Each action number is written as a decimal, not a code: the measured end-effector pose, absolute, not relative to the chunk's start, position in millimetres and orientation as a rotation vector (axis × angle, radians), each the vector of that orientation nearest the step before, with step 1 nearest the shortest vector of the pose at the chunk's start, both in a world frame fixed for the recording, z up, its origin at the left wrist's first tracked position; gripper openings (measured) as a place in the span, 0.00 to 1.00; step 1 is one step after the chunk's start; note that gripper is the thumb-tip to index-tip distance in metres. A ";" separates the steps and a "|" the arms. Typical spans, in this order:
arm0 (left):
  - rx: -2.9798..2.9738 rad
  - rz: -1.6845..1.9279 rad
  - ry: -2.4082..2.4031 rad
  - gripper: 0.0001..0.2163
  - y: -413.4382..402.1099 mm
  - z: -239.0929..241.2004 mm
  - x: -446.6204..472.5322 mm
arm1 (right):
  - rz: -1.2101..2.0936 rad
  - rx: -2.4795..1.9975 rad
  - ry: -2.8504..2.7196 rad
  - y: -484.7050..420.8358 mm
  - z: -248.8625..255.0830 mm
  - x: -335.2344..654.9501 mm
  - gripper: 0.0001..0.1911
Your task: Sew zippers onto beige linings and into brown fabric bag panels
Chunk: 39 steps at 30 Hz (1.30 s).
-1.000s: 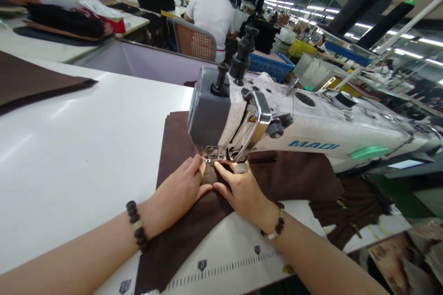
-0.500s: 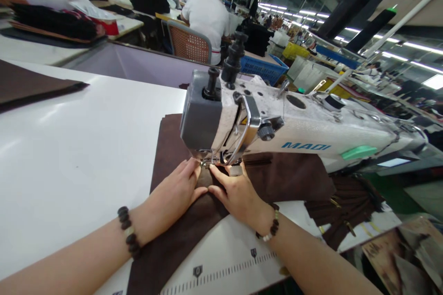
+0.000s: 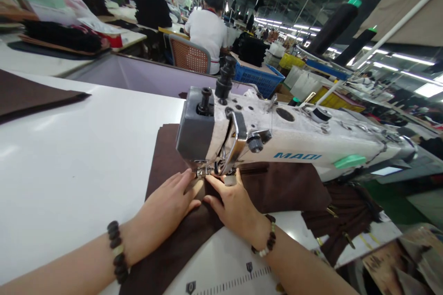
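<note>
A dark brown fabric piece (image 3: 277, 189) lies under the head of a white sewing machine (image 3: 238, 143). My left hand (image 3: 169, 207) rests on the fabric left of the presser foot (image 3: 204, 172), fingers stretched out and pressing down. On the other side my right hand (image 3: 233, 200) lies on the same piece, fingers apart, tips close to the foot. Both thumbs point toward each other with a small gap of fabric between them. A dark zipper-like strip (image 3: 254, 170) runs across the piece behind my right fingers. The needle is hidden by the machine head.
Another brown piece (image 3: 34, 94) lies at the table's far left. Brown pieces with gold zipper pulls (image 3: 341, 212) are heaped at the right. A ruler scale (image 3: 224, 281) marks the near table edge. Beyond the table a co-worker (image 3: 206, 30) sits near a blue crate (image 3: 258, 78).
The camera view has shifted slightly, so the machine appears lower and further left. My hands stay on the fabric beside the presser foot, with the thumbs slightly further apart.
</note>
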<state>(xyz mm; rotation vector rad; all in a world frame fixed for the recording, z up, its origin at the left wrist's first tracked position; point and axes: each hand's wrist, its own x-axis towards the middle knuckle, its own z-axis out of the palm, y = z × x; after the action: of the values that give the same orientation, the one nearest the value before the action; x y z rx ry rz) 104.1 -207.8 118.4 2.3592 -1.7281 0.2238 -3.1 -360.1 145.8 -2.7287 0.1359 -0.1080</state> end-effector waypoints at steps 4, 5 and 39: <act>2.353 0.204 -1.663 0.17 -208.1 108.9 102.8 | -0.125 -2.732 0.137 -361.4 140.6 -2.6 0.21; 2.357 0.204 -1.658 0.17 -207.9 107.1 102.7 | -0.135 -2.736 0.136 -361.8 139.7 -2.6 0.22; 2.363 0.233 -1.791 0.08 -213.9 124.7 114.7 | -0.208 -2.871 0.086 -367.0 127.2 7.9 0.19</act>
<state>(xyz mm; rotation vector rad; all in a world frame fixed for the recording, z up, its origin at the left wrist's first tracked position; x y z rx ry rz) 114.7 -213.9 124.7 2.3632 -1.7910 0.2333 7.9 -367.0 127.2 -2.8709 0.0855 -0.2084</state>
